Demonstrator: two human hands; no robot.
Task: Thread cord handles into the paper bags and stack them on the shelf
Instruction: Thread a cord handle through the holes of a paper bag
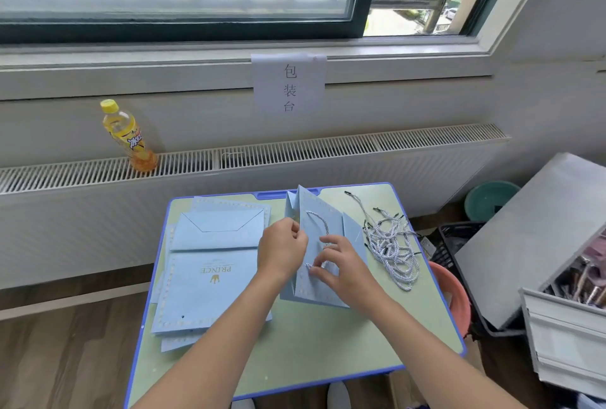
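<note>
A light blue paper bag [314, 211] stands partly unfolded near the middle of a small green table [311, 343]. My left hand [282, 249] grips the bag's upper left edge. My right hand [337, 264] pinches a silver-white cord [319, 220] against the bag's front face; the cord loops up over that face. A stack of flat blue bags [210, 264] printed with a gold crown lies on the table's left half. A tangled pile of loose cords [392, 246] with black tips lies on the right side.
A yellow drink bottle [128, 136] stands on the radiator cover [295, 152] behind the table. To the right are a grey box [537, 234], a black crate [452, 244], an orange basin [451, 293] and a green basin [488, 198]. A paper sign [288, 83] hangs below the window.
</note>
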